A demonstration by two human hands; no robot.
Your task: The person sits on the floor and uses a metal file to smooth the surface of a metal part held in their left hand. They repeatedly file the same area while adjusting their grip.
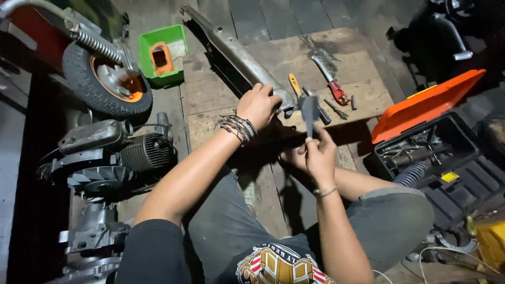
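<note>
Left hand (258, 105) grips metal bar (239, 55); right hand (318, 155) pinches tool (309, 111)

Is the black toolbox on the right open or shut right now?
Open. The toolbox has its orange lid swung up and back, and tools lie exposed in its black tray.

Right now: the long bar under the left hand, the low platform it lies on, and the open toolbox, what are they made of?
Long bar: looks like bare metal, dull grey with a worn sheen and dark grime.
Low platform: wood planks, unfinished, visible seams and oil stains.
Toolbox: likely moulded plastic, matte black tray with a smooth orange lid.
Left hand rests on the bar's end.
</note>
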